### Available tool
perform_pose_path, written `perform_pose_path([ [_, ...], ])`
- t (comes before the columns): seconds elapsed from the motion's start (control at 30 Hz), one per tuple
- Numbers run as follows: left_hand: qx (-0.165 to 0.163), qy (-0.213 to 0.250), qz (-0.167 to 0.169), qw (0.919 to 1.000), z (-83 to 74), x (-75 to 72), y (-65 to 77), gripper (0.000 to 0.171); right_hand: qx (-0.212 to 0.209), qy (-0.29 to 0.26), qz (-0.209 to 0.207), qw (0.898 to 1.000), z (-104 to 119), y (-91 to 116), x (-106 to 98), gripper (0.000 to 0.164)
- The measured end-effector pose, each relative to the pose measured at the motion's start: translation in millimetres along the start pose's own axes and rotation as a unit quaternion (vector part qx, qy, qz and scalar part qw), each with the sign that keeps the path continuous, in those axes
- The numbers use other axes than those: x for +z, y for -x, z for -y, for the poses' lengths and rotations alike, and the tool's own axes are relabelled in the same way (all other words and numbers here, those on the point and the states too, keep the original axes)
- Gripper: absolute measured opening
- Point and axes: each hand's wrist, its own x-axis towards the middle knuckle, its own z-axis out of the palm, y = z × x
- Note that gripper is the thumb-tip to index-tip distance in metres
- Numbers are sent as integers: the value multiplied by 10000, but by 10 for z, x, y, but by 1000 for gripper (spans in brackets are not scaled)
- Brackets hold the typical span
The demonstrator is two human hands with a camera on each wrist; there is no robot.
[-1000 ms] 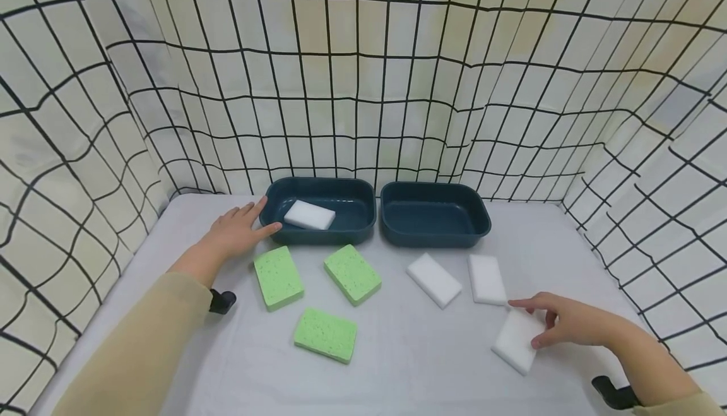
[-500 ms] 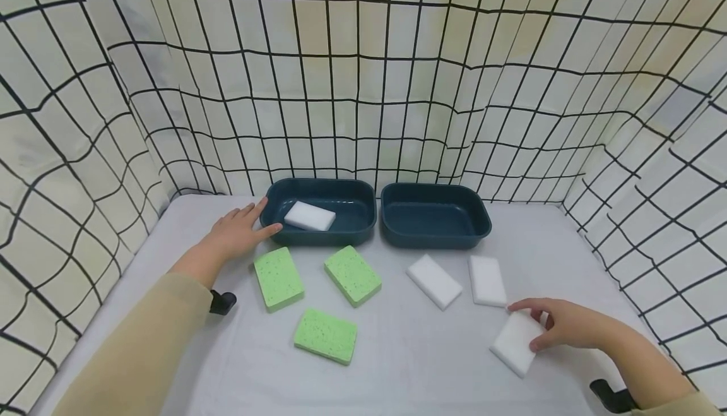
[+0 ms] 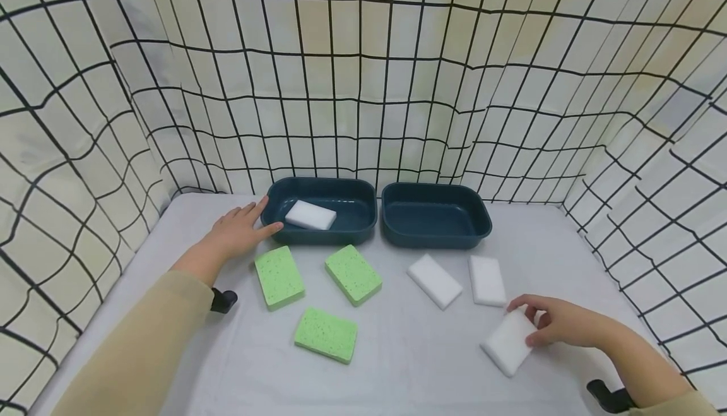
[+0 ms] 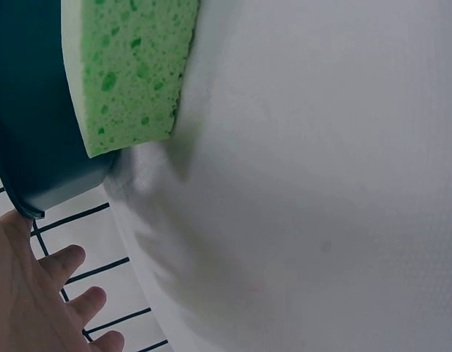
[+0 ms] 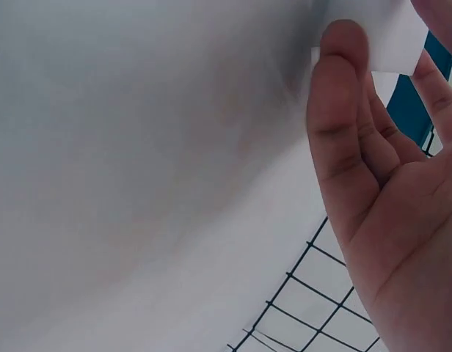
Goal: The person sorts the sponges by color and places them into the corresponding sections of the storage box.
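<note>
My right hand [image 3: 559,322] pinches a white sponge [image 3: 507,345] by its right side, between thumb and fingers, low over the table. In the right wrist view, fingertips lie along the edge of this white block [image 5: 387,37]. My left hand [image 3: 235,231] rests with spread fingers against the left end of the left dark blue tray [image 3: 358,237], which has one white sponge [image 3: 310,214] lying inside. In the left wrist view, a fingertip of the left hand [image 4: 35,293] touches the tray's rim, near a green sponge [image 4: 138,73].
Two white sponges [image 3: 434,281] [image 3: 486,281] lie on the white cloth left of the right hand. Three green sponges [image 3: 279,278] [image 3: 353,274] [image 3: 326,334] lie before the left tray. A second dark blue tray [image 3: 437,239] stands beside it. Black-gridded white walls [image 3: 375,75] enclose the table.
The white sponge in my right hand has shifted a little to the left and tilted, and the right fingers have closed on it. The left hand and the trays stay put.
</note>
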Motion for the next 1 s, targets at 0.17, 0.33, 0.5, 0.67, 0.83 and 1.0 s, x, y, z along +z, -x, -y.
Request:
perform_pose_path([
  [0.17, -21, 11, -8, 10000, 1, -2, 15, 101, -59, -319, 14, 9995, 34, -31, 29, 62],
  [0.33, -23, 13, 36, 10000, -12, 7, 20, 100, -129, -74, -160, 9998, 92, -6, 60, 63],
  [0.5, 14, 59, 50, 10000, -19, 3, 13, 100, -399, 762, -718, 9937, 196, 86, 87, 66],
  [0.67, -36, -2, 24, 10000, 27, 14, -8, 99, -443, 1087, -786, 9900, 276, 84, 109, 64],
  [0.83, -36, 35, 40, 10000, 38, 28, -27, 101, -374, 1153, -621, 9907, 289, 54, 149, 62],
  [1.0, -13, 11, 45, 10000, 32, 17, -23, 100, -454, 1365, -656, 9874, 289, 51, 176, 63],
])
